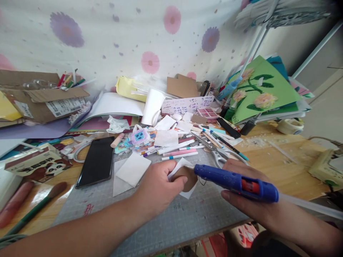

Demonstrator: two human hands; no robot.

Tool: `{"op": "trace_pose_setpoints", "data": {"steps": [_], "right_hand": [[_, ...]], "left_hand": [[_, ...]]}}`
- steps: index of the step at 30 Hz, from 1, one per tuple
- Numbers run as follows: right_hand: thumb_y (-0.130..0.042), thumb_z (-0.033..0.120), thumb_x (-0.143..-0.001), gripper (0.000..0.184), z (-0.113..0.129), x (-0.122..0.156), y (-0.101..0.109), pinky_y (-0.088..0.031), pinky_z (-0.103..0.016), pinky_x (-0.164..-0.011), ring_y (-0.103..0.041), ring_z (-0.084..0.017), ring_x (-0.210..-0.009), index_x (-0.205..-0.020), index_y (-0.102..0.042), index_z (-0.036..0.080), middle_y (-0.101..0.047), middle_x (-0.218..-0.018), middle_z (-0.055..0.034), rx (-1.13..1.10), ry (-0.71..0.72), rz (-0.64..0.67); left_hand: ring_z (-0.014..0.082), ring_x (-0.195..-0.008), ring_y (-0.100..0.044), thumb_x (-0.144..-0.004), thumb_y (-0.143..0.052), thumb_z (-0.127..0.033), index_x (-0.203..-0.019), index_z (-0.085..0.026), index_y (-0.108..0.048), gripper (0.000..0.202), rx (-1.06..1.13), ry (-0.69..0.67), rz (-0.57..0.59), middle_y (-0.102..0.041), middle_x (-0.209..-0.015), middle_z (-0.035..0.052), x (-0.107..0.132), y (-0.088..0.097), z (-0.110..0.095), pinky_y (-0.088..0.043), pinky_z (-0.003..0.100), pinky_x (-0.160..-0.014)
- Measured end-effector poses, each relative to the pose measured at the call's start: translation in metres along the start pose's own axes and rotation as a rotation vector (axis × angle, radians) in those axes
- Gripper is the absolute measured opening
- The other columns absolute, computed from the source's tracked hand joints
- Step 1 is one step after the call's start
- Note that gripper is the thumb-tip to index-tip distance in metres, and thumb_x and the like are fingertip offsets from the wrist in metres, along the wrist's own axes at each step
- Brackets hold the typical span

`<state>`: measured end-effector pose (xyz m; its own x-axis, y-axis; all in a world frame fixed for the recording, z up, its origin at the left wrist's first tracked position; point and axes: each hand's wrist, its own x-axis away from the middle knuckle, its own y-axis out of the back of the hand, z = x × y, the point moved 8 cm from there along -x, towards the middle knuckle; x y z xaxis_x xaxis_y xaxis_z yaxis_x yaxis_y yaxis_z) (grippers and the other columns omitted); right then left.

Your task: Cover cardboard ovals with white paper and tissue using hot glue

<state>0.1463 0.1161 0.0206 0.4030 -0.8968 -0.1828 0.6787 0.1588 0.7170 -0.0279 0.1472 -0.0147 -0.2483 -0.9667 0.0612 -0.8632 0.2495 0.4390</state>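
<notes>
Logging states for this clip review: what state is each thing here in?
Small white paper piece: pinched in left hand.
Blue plastic hot glue gun: gripped in right hand, nozzle at the paper.
Black flat smartphone: screen dark, lying face up.
Silver metal scissors: lying down, blades shut.
Brown cardboard box: flaps open.

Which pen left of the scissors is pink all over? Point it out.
The pink pen, lying between a longer white marker above and a white, teal-banded pen below.
</notes>
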Motion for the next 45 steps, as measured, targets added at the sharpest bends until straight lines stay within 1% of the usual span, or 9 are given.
{"op": "trace_pose_setpoints", "data": {"steps": [4,11,19,26,30,32,38,41,45], "right_hand": [[-0.056,0.027,-0.081,0.010,-0.001,0.000,0.004,-0.044,-0.033,-0.059,-0.051,-0.018,-0.065,-0.072,-0.052,0.025,-0.052,-0.069,-0.0006,-0.034,0.008,-0.024],[-0.051,0.031,-0.085,0.014,-0.004,0.004,0.003,-0.044,-0.034,-0.062,-0.051,-0.020,-0.069,-0.073,-0.048,0.025,-0.049,-0.071,-0.0013,0.033,-0.021,0.055],[-0.057,0.031,-0.081,0.018,-0.007,0.006,0.006,-0.044,-0.034,-0.059,-0.051,-0.019,-0.066,-0.067,-0.047,0.024,-0.049,-0.069,-0.0008,-0.001,-0.030,0.005],[-0.057,0.032,-0.080,0.012,-0.017,0.013,0.011,-0.046,-0.035,-0.061,-0.053,-0.021,-0.068,-0.072,-0.052,0.025,-0.051,-0.073,-0.0022,0.020,-0.027,-0.056],[-0.057,0.034,-0.081,0.011,-0.018,0.015,0.012,-0.047,-0.036,-0.063,-0.053,-0.021,-0.070,-0.075,-0.054,0.025,-0.052,-0.074,-0.0027,0.034,-0.034,-0.046],[-0.057,0.033,-0.081,0.012,-0.019,0.015,0.011,-0.047,-0.036,-0.062,-0.053,-0.020,-0.068,-0.073,-0.054,0.025,-0.051,-0.072,-0.0020,0.033,-0.042,-0.029],[-0.061,0.033,-0.077,0.008,-0.021,0.018,0.016,-0.048,-0.035,-0.063,-0.056,-0.022,-0.073,-0.076,-0.057,0.026,-0.055,-0.075,-0.0029,0.021,-0.048,-0.088],[-0.061,0.033,-0.077,0.007,-0.020,0.017,0.016,-0.049,-0.034,-0.063,-0.056,-0.021,-0.070,-0.075,-0.059,0.027,-0.056,-0.073,-0.0023,0.026,-0.045,-0.084],[-0.062,0.034,-0.077,0.007,-0.020,0.017,0.019,-0.050,-0.035,-0.068,-0.058,-0.022,-0.073,-0.077,-0.061,0.027,-0.058,-0.076,-0.0027,0.063,-0.030,-0.106]], "left_hand": [[0.0165,-0.061,-0.051,-0.070,-0.059,-0.028,-0.075,-0.018,-0.066,0.013,0.015,0.002,-0.012,-0.059,-0.063,-0.0015,0.000,0.001,0.000,-0.037,0.024,-0.056],[0.0168,-0.060,-0.053,-0.070,-0.059,-0.029,-0.077,-0.017,-0.067,0.016,0.015,0.025,0.008,-0.061,-0.064,-0.0013,-0.001,0.001,0.001,-0.038,0.025,-0.055],[0.0177,-0.062,-0.054,-0.071,-0.059,-0.029,-0.080,-0.017,-0.067,0.016,0.063,0.054,0.031,-0.063,-0.067,-0.0005,0.000,-0.002,0.002,-0.038,0.025,-0.054],[0.0148,-0.058,-0.048,-0.074,-0.058,-0.030,-0.073,-0.017,-0.061,0.013,0.046,0.061,0.044,-0.056,-0.063,-0.0019,0.000,-0.001,0.003,-0.035,0.025,-0.053],[0.0130,-0.057,-0.044,-0.075,-0.057,-0.030,-0.067,-0.017,-0.055,0.015,0.050,0.086,0.059,-0.051,-0.061,-0.0032,-0.001,-0.002,0.007,-0.033,0.024,-0.053],[0.0131,-0.058,-0.045,-0.075,-0.057,-0.030,-0.068,-0.017,-0.055,0.015,0.075,0.090,0.060,-0.053,-0.062,-0.0028,-0.001,-0.002,0.007,-0.034,0.024,-0.053],[0.0170,-0.064,-0.056,-0.074,-0.060,-0.029,-0.078,-0.016,-0.063,0.014,0.221,0.093,0.065,-0.064,-0.071,0.0013,-0.001,-0.002,0.005,-0.039,0.025,-0.056],[0.0181,-0.066,-0.058,-0.073,-0.062,-0.030,-0.080,-0.016,-0.064,0.015,0.288,0.118,0.057,-0.066,-0.073,0.0017,-0.001,-0.002,0.006,-0.041,0.026,-0.057],[0.0194,-0.073,-0.060,-0.076,-0.061,-0.029,-0.091,-0.017,-0.064,0.019,0.410,0.140,0.093,-0.064,-0.072,0.0003,-0.001,-0.007,0.009,-0.043,0.026,-0.061]]}}
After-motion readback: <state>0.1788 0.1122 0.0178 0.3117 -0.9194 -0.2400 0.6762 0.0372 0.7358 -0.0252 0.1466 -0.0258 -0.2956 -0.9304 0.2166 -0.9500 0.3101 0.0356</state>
